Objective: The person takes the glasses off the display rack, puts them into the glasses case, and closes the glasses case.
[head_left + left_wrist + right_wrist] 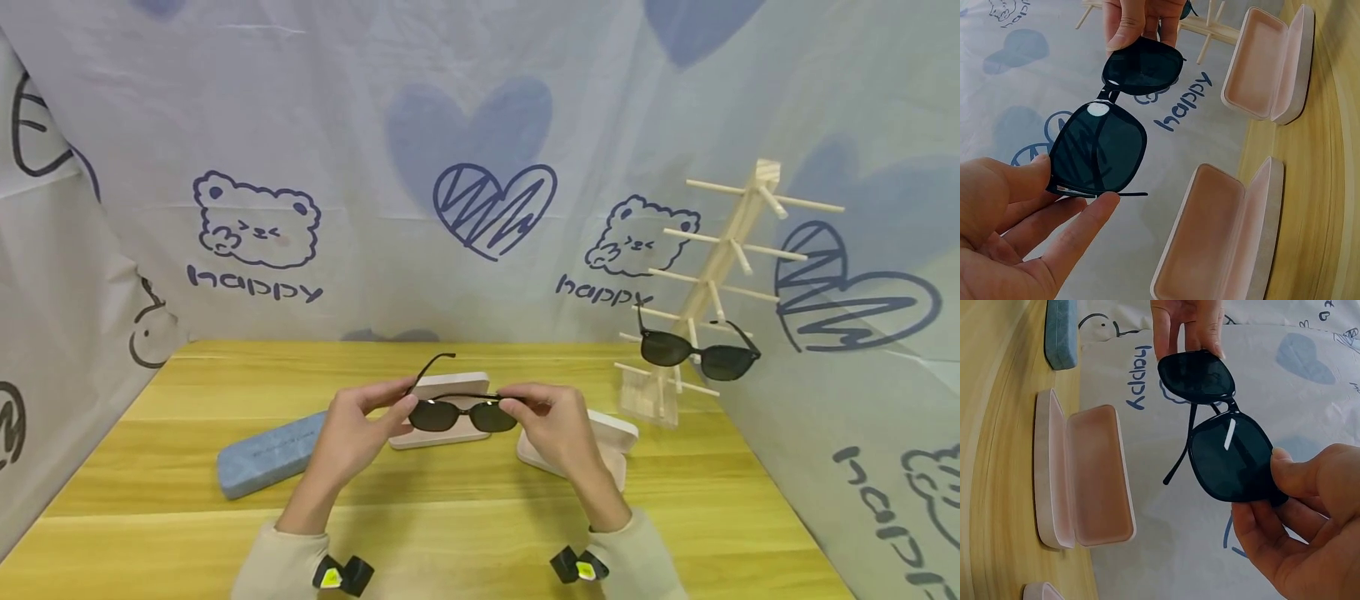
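Both hands hold one pair of black sunglasses [435, 416] in front of me, above the table, with the dark lenses facing me. At one end of the frame, my left hand [363, 429] pinches near the hinge between thumb and fingers. My right hand [555, 421] grips the opposite end the same way, its thumb at the lens edge in the right wrist view. One temple arm sticks up beside the left fingers; another dark arm runs behind the top of the lenses. Directly behind the sunglasses lies an open case [1210, 231] with pink lining, partly covered in the head view.
Another open pink-lined case [1260, 62] lies at the right, partly behind my right hand. A closed blue case [270, 454] rests left of my left forearm. At the back right stands a wooden peg rack [720, 258] with other black sunglasses [727, 362] hanging on it.
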Motion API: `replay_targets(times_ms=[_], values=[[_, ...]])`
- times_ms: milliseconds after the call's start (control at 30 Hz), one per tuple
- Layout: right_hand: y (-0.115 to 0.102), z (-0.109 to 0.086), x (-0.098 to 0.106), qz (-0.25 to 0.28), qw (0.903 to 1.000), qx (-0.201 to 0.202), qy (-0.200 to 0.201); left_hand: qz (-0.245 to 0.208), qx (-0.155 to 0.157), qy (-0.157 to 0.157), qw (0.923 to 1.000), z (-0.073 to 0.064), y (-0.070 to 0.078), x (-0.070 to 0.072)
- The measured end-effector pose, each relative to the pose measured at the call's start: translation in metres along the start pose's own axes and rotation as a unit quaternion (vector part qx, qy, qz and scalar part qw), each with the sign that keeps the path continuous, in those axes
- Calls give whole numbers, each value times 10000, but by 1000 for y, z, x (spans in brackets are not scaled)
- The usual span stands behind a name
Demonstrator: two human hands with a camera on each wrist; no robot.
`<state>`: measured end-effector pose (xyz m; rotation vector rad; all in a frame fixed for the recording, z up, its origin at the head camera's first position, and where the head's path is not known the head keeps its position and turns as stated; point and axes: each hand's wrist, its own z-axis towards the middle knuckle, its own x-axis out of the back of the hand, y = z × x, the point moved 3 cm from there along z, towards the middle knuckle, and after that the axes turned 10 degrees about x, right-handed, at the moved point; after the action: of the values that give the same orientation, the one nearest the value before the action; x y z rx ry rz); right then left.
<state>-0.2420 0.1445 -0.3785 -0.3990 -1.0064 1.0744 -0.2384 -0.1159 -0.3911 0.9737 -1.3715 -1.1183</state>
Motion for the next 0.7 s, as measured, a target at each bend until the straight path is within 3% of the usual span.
replay_targets(times_ms=[700], values=[[0, 0, 1, 141, 9999, 59, -52, 38, 177, 28, 9998, 1, -2, 0]])
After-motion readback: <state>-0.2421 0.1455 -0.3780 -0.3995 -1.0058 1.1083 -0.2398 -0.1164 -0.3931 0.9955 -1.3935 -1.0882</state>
